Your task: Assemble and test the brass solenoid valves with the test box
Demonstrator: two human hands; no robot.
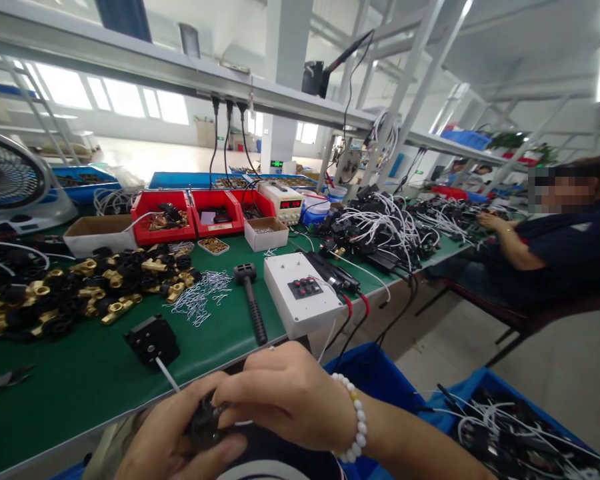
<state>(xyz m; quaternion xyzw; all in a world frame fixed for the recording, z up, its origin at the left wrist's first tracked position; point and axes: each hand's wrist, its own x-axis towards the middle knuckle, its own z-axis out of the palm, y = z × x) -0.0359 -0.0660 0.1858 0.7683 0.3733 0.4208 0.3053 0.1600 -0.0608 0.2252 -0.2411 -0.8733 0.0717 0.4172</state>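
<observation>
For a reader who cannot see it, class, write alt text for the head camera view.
Two bare hands, the left hand and the right hand with a white bead bracelet, grip a small black part at the near edge of a green workbench. Brass fittings, a mallet and a white box lie behind; another person sits right.

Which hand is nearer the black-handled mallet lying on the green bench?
Right. The right hand sits just below the black-handled mallet; the left hand is lower and further left.

Matt green table mat (pixel 80 380); shiny brass fittings (pixel 115 308); black plastic part (pixel 205 423) in hand.
</observation>
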